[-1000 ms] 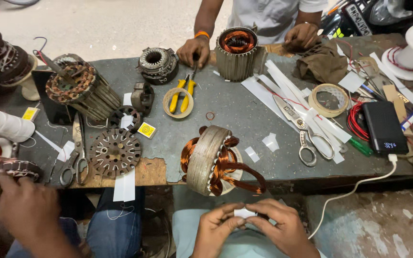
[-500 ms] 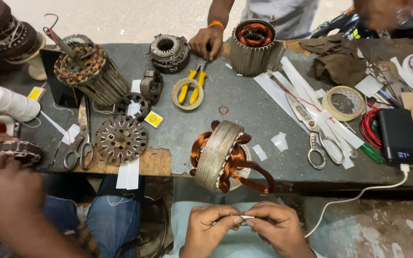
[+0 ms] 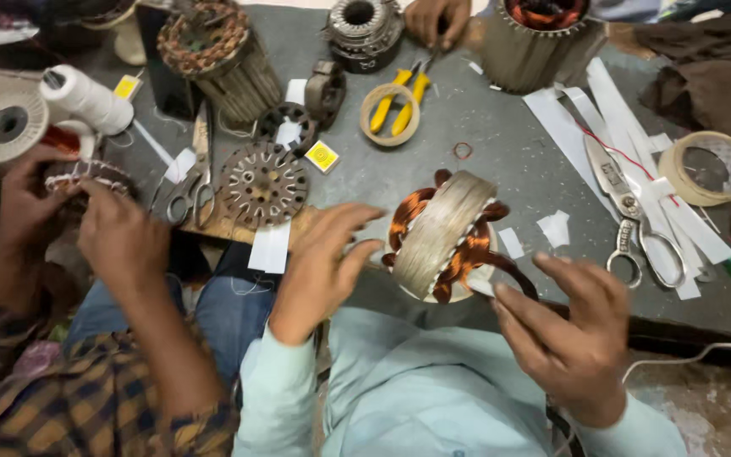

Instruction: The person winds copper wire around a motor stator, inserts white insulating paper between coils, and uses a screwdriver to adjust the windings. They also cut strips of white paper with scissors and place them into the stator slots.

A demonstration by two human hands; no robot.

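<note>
The stator (image 3: pixel 443 235) stands on edge at the near rim of the bench (image 3: pixel 509 152), its copper windings bulging out on both sides, and nothing props it upright. The left hand (image 3: pixel 325 267) lies against its left face with fingers spread, touching rather than gripping; the right hand (image 3: pixel 570 332) is just beside its lower right, fingers loosely curled near a small white slip of paper — whether it pinches that slip I cannot tell. Standing so close to the edge, the stator could roll or tip into the lap if the left hand lets up, and a slip there might scrape the winding wire. A neighbour's hands (image 3: pixel 120 237) work close on the left — an elbow bump is possible. Scissors (image 3: pixel 636 224) lie near on the right.
</note>
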